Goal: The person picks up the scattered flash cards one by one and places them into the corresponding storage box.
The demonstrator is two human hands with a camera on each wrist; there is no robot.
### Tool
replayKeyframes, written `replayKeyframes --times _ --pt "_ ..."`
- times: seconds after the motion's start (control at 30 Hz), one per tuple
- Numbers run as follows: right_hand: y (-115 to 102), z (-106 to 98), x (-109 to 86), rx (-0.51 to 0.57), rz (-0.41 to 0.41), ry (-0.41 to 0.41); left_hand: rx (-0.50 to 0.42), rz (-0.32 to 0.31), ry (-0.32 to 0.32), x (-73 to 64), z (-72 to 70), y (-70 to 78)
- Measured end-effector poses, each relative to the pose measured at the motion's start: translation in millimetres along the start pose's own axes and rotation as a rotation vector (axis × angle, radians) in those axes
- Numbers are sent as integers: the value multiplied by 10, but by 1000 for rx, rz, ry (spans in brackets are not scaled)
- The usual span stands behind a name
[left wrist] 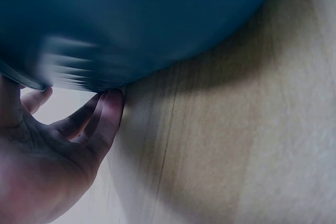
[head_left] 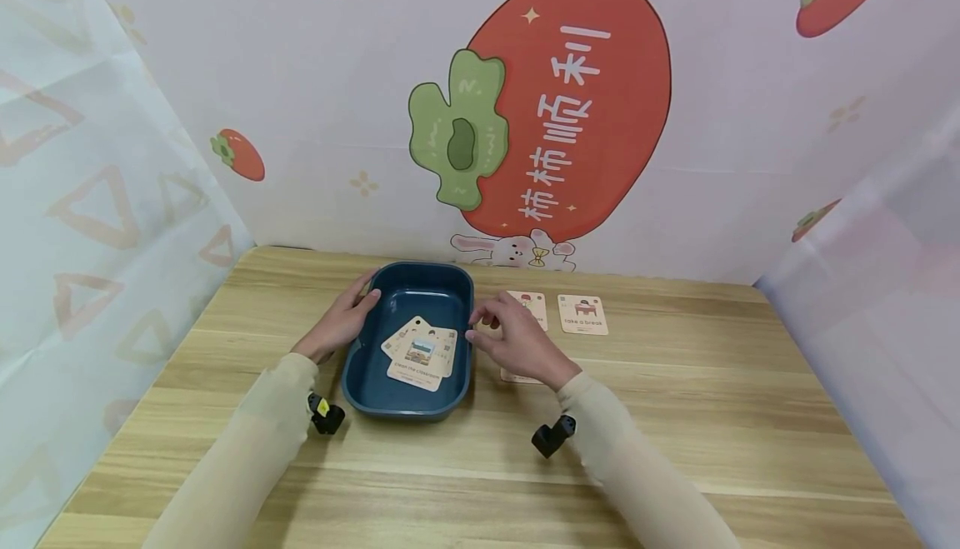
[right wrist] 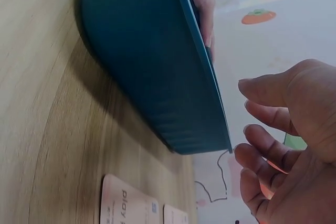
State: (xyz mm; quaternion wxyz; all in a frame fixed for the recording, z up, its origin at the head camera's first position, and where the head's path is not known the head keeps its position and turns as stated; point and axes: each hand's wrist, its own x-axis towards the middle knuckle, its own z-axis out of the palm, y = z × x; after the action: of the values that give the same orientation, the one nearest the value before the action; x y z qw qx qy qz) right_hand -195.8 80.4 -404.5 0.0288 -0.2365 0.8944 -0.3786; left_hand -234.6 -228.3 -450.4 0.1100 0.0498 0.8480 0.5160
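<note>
A dark blue plastic tray (head_left: pixel 408 403) stands on the table. My left hand (head_left: pixel 341 320) grips its left side, thumb at the rim and fingers against the outer wall; the left wrist view shows those fingers (left wrist: pixel 107 114) touching the ribbed wall. Inside the tray several picture cards lie overlapped, the top card (head_left: pixel 417 363) reading "clean the classroom". At the tray's right rim hovers my right hand (head_left: pixel 517 341), fingers loosely bent, holding nothing. In the right wrist view its fingers (right wrist: pixel 268 145) are apart from the tray wall (right wrist: pixel 152 61).
To the right, a "take a break" card (head_left: pixel 583 316) lies on the wooden table (head_left: pixel 675 416). Another card (head_left: pixel 534 306) is partly hidden behind my right hand, and a further card (head_left: pixel 519 378) shows only its edge below it. A printed cloth (head_left: pixel 337 216) backs the table.
</note>
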Motion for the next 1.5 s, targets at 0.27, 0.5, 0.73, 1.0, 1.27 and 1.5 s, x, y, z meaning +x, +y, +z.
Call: replayKeyframes --times 0.27,0.5,0.73,1.0,1.27,1.5 --pt "66 -101 -80 -38 -23 20 8 6 2 14 -6 -12" --pt "131 -179 -165 -84 -12 29 6 11 5 13 1 -9" --pt "240 -238 -251 -127 0 42 10 4 8 11 -3 0" --pt "390 -301 -331 -135 54 24 21 -3 4 8 -6 2" --pt "529 -321 -379 -162 79 20 17 10 -1 3 -6 9" --pt "624 -348 -398 -190 100 6 3 7 1 -10 -8 29"
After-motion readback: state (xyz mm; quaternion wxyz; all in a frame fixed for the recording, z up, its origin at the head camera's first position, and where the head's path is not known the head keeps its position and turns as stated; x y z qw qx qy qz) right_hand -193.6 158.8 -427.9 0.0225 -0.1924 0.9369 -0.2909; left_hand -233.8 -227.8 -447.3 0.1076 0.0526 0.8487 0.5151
